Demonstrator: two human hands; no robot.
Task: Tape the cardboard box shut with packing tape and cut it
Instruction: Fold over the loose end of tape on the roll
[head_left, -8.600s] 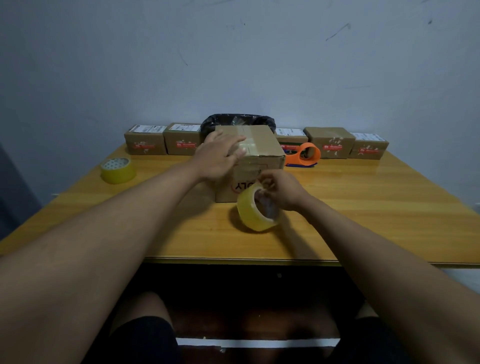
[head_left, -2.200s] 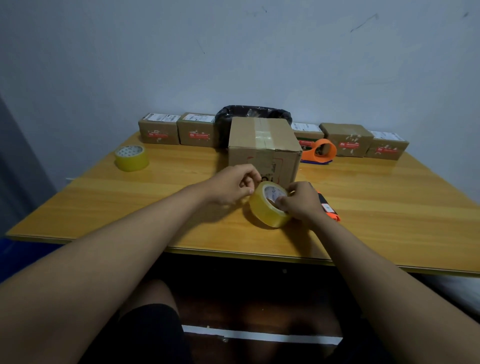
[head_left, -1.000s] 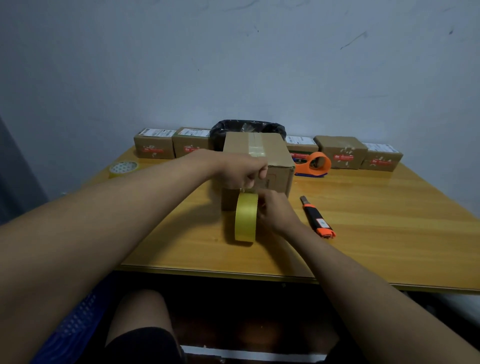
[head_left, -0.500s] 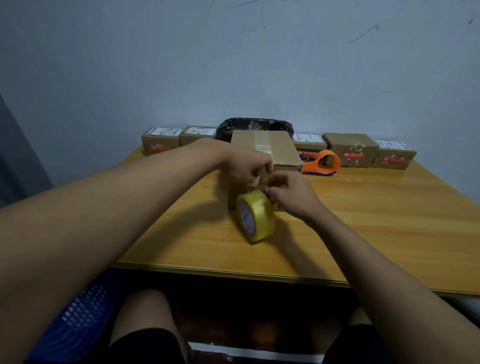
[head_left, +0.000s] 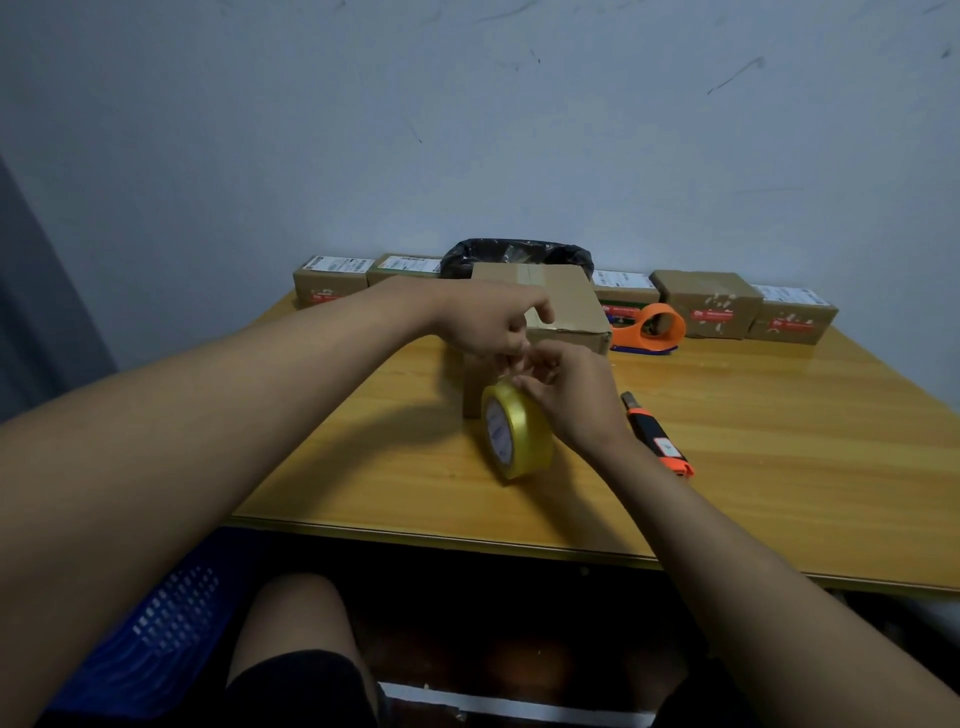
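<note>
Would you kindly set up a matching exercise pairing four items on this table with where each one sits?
Things:
1. yellow tape roll
2. utility knife
3. orange tape dispenser
4. black bag

Places:
A. behind the big cardboard box, at the wall
B. on edge, in front of the box, under both hands
C. flat, right of the right hand
D. right of the box, by the small boxes

Pairs: 1-B, 2-C, 3-D, 4-A

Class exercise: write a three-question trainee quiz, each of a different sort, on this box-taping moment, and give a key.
1. True or false: the yellow tape roll stands on edge on the table.
2. Which lies right of the right hand? A) utility knife B) scissors C) marker
3. Fill in: the orange tape dispenser sits right of the cardboard ____.

Key: 1 true; 2 A; 3 box.
</note>
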